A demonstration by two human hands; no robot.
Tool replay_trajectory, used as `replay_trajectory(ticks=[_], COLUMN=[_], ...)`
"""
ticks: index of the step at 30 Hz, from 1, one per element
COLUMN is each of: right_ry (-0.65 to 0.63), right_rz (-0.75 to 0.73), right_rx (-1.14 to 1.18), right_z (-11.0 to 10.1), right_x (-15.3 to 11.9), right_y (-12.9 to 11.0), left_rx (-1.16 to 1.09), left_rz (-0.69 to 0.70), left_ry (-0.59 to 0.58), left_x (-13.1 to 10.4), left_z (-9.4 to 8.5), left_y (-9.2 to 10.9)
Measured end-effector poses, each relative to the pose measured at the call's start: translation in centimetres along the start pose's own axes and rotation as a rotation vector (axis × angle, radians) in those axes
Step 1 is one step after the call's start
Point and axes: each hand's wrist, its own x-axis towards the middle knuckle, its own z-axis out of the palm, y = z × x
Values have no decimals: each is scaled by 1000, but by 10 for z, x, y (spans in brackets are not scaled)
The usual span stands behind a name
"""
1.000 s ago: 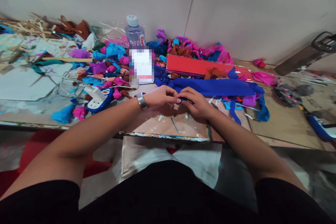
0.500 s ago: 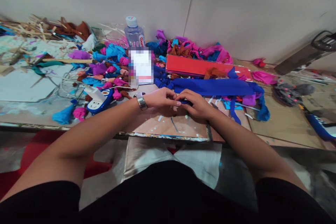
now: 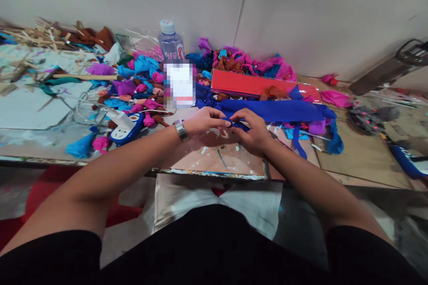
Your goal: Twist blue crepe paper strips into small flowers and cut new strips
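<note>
Between my two hands is a small twisted piece of dark blue crepe paper (image 3: 239, 125), held just above the table's front part. My left hand (image 3: 207, 121), with a metal watch at the wrist, pinches its left end between thumb and fingertips. Thumb and curled fingers of my right hand (image 3: 252, 131) grip the other end, hiding part of it. Just beyond the hands lies a long flat strip of blue crepe paper (image 3: 270, 110). Small paper scraps (image 3: 203, 149) are scattered on the board below the hands.
A clear bottle (image 3: 171, 42) stands behind a blurred white card or screen (image 3: 182, 84). Crumpled paper flowers (image 3: 140, 89) heap to the left, near a blue-edged power strip (image 3: 125, 131). A red paper pack (image 3: 237, 82) lies at the back; pliers (image 3: 50, 87) lie far left.
My hands have moved slightly apart, and more of the dark blue paper shows between them. My right fingers have lifted a little. The things on the table stay where they were.
</note>
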Motion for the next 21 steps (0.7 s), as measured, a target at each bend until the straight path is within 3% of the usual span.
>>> replay_trajectory(ticks=[5, 9, 17, 21], right_ry=[26, -1, -268, -282], right_rz=[-4, -35, -107, -109], right_rx=[-65, -57, 79, 103], right_z=[-1, -2, -3, -2], right_x=[0, -1, 2, 2], right_y=[0, 2, -1, -3], left_rx=[-6, 4, 117, 76], left_rz=[3, -58, -109, -121], left_ry=[50, 6, -115, -128], left_x=[5, 3, -4, -4], left_z=[-5, -4, -2, 0], left_y=[-7, -6, -1, -2])
